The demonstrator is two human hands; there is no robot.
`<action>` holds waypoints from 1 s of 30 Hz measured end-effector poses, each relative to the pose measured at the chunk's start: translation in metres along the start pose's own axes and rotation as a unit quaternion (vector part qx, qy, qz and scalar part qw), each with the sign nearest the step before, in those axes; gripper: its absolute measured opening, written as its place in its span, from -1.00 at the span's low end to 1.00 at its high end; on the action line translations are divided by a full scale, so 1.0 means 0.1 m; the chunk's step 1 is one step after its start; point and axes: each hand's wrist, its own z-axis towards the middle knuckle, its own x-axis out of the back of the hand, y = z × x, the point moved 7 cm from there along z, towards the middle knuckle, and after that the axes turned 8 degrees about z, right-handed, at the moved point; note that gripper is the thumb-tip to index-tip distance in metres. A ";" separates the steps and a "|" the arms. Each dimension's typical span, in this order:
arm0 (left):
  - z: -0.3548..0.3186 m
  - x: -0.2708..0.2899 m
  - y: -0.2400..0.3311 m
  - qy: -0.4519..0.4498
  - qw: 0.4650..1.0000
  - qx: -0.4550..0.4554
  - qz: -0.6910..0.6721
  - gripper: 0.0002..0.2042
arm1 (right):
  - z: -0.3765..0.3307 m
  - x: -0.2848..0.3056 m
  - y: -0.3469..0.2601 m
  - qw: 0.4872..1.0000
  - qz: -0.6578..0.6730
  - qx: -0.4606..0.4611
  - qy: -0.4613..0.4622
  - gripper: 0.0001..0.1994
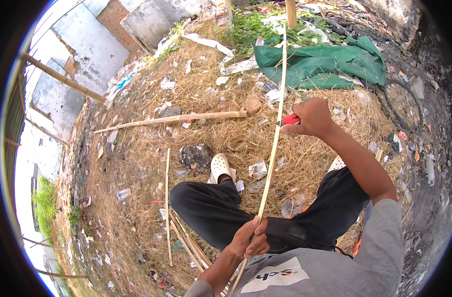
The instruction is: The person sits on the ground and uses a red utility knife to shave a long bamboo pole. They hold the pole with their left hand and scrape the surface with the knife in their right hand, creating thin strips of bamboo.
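My left hand (250, 241) grips the near end of a long thin bamboo strip (277, 129) that runs up and away from my lap. My right hand (311, 118) is stretched out and holds a red-handled knife (289, 119), its blade against the strip about halfway along. I sit with my legs in black trousers (211, 210) crossed, a white clog (221, 167) on the foot in front.
Dry straw and scattered litter cover the ground. A thick bamboo pole (172, 120) lies across the straw ahead. Several thin bamboo strips (167, 203) lie by my left knee. A green tarp (325, 62) is spread at the back right. Grey walls (87, 44) stand at the left.
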 end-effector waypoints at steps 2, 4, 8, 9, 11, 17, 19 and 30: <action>-0.07 0.02 -0.06 -0.003 1.000 0.005 -0.002 -0.62 | 0.02 0.00 0.09 1.000 -0.011 -0.015 0.019 -0.32; -0.16 0.06 -0.15 -0.005 1.000 0.021 0.000 -0.62 | -0.01 0.01 0.41 0.995 -0.049 -0.080 0.033 -0.33; -0.46 0.07 -0.44 0.003 0.997 0.065 -0.035 -0.61 | -0.06 0.17 1.07 0.977 -0.115 -0.176 0.023 -0.35; -0.48 0.07 -0.47 0.013 0.997 0.072 -0.028 -0.61 | -0.11 0.20 1.23 0.975 -0.129 -0.181 0.005 -0.35; -0.51 0.05 -0.51 0.035 0.995 0.087 -0.013 -0.62 | -0.19 0.20 1.45 0.970 -0.147 -0.191 -0.007 -0.34; -0.95 0.08 -0.59 0.129 0.980 0.138 0.055 -0.61 | -1.12 0.89 2.85 0.809 -0.104 -0.573 0.077 -0.04; -0.93 0.27 -0.51 0.164 0.984 0.044 -0.050 -0.61 | -1.49 0.65 2.94 0.802 -0.069 -0.592 0.033 -0.03; -0.15 0.25 0.28 0.202 0.954 -0.052 0.216 -0.64 | -0.65 0.32 1.51 0.922 0.074 -0.370 -0.085 -0.30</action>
